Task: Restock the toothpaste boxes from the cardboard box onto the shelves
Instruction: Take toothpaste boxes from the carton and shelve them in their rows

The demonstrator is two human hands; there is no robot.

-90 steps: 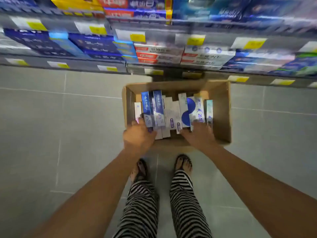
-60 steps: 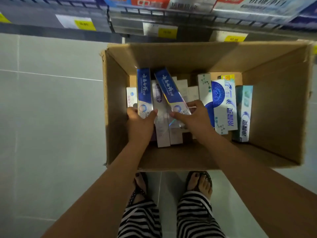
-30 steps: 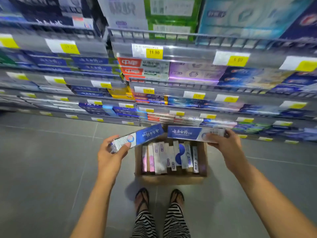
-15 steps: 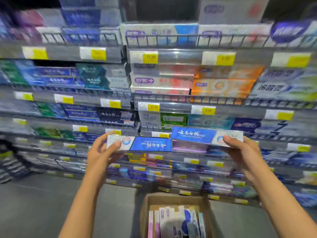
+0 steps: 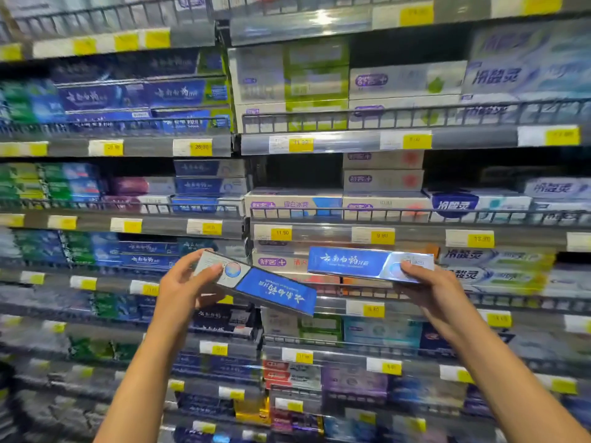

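Note:
I hold two blue-and-white toothpaste boxes up in front of the shelves. My left hand (image 5: 184,284) grips the white end of one box (image 5: 271,290), which tilts down to the right with its print upside down. My right hand (image 5: 428,290) grips the white end of the other box (image 5: 348,262), held level. Matching blue boxes (image 5: 204,186) are stacked on a shelf up and to the left. The cardboard box is out of view.
Wire-fronted shelves (image 5: 383,215) packed with toothpaste boxes fill the view, with yellow price tags (image 5: 281,234) along each edge. A dark gap (image 5: 303,169) shows above the white boxes on the middle shelf.
My view has lifted from the cardboard box to the shelves. Both hands rose with their boxes, and the left box has tilted down to the right.

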